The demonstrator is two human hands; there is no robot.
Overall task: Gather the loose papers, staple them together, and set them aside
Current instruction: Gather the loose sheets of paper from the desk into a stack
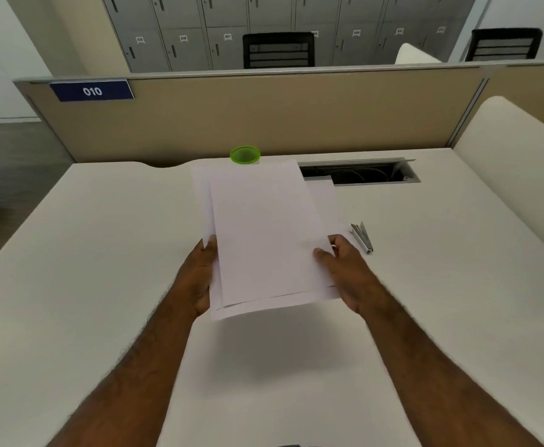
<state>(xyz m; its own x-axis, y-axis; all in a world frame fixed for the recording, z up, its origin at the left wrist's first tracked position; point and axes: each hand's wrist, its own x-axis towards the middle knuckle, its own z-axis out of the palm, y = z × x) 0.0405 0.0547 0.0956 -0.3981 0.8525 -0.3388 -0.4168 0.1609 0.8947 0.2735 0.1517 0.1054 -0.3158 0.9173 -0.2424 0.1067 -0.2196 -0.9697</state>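
Several white papers form a loose, uneven stack lifted above the white desk, casting a shadow below. My left hand grips the stack's left edge near the bottom. My right hand grips the right edge, thumb on top. The sheets are not squared; edges stick out at the left, the right and the bottom. A small silver stapler lies on the desk just right of my right hand, untouched.
A green cup stands at the desk's back edge behind the papers. An open cable slot sits at the back right. A beige partition bounds the far side, a white divider the right.
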